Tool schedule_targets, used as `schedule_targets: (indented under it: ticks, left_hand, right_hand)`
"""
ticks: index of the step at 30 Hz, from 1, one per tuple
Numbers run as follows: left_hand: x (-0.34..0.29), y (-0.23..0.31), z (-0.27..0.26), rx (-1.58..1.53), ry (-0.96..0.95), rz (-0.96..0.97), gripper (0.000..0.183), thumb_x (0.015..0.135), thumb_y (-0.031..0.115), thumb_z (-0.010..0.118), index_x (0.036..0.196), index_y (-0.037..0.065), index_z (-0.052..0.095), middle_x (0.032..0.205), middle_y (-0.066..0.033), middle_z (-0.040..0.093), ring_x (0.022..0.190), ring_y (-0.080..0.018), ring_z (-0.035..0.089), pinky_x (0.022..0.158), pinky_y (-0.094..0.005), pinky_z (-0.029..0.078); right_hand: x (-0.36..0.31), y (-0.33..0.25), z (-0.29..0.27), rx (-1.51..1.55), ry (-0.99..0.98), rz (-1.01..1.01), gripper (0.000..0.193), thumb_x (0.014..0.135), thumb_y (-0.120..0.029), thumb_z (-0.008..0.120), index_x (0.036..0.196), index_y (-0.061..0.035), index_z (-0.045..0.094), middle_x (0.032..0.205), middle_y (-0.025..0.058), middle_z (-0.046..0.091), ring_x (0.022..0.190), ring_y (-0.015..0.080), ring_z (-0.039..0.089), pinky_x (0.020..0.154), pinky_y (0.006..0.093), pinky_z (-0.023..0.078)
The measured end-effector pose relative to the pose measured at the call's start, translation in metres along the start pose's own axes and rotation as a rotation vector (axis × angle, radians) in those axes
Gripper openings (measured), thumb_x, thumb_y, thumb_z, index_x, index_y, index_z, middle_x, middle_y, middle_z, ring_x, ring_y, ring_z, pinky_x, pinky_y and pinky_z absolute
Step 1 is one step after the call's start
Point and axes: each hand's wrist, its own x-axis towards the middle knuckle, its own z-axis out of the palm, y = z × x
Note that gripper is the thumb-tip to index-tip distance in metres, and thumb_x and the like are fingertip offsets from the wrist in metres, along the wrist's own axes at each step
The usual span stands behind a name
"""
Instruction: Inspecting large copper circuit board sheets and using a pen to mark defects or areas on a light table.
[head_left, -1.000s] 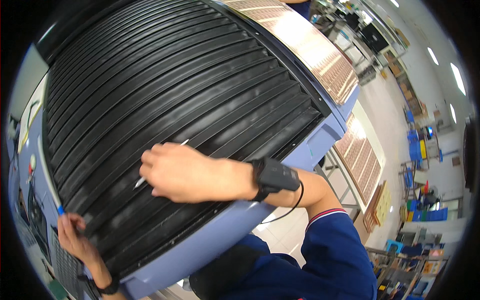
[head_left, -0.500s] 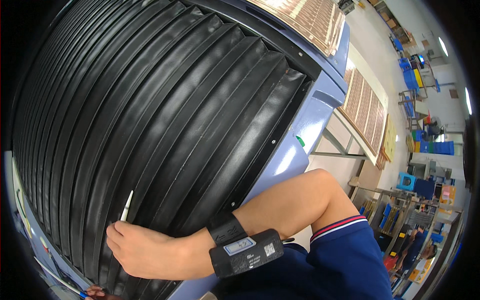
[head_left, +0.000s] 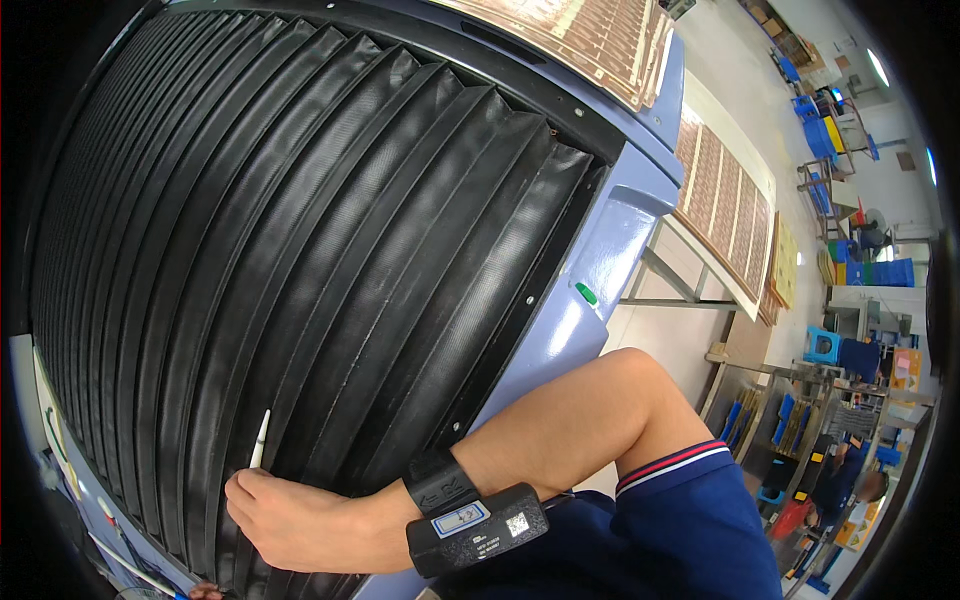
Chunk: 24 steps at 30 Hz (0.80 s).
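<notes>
My right hand [head_left: 290, 522] is closed around a slim white tapered stick [head_left: 261, 440], whose pointed end stands up past the fingers. The hand is over the black pleated bellows cover [head_left: 330, 250], near its lower part. The stick's lower end is hidden in the grip, so its exact kind does not show. At the bottom edge, left of centre, only a bit of my left hand [head_left: 206, 591] shows. It is beside the end of a thin white tube [head_left: 130, 562] with a blue tip; what its fingers do is mostly cut off.
A blue-grey machine frame [head_left: 535, 360] with a green part [head_left: 586, 293] borders the bellows. Copper-patterned sheets [head_left: 590, 45] lie on top, with more patterned panels [head_left: 725, 205] on a stand beyond. Shelving [head_left: 790, 430] and a person [head_left: 835, 495] are at the far right.
The view has shifted slightly, and my right hand with the white stick sits a little lower in it. My left hand has slipped further below the edge. The grip on the stick looks unchanged.
</notes>
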Motion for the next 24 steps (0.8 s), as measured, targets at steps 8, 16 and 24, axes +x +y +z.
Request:
schedule_targets:
  ticks: [8,16,24]
  left_hand:
    - [-0.003,0.015,0.006,0.075,-0.023,-0.036,0.042,0.094,0.029,0.048,0.062,0.002,0.054,0.053,-0.0067,0.051,0.047,-0.0175,0.046,0.048,-0.0295,0.037]
    - [-0.006,0.009,-0.006,-0.02,-0.099,-0.058,0.04,0.095,0.029,0.052,0.067,0.001,0.055,0.062,-0.0115,0.055,0.055,-0.0211,0.05,0.054,-0.0337,0.042]
    - [-0.007,-0.02,-0.015,-0.079,-0.063,-0.2,0.032,0.102,0.023,0.044,0.081,0.001,0.053,0.07,-0.005,0.049,0.064,-0.0105,0.043,0.061,-0.0254,0.035]
  right_hand:
    - [0.003,-0.001,0.001,0.037,-0.037,-0.005,0.024,0.077,-0.025,0.064,0.092,-0.009,0.074,0.092,0.0052,0.063,0.089,0.0215,0.053,0.072,0.0307,0.035]
    - [-0.001,0.004,0.002,0.053,-0.003,0.001,0.022,0.073,-0.024,0.068,0.087,-0.0075,0.073,0.087,0.0041,0.064,0.086,0.0197,0.056,0.071,0.0291,0.038]
    - [0.001,0.01,0.001,0.115,0.055,-0.04,0.022,0.067,-0.018,0.07,0.082,-0.0019,0.065,0.083,0.0053,0.058,0.084,0.0191,0.053,0.071,0.0269,0.04]
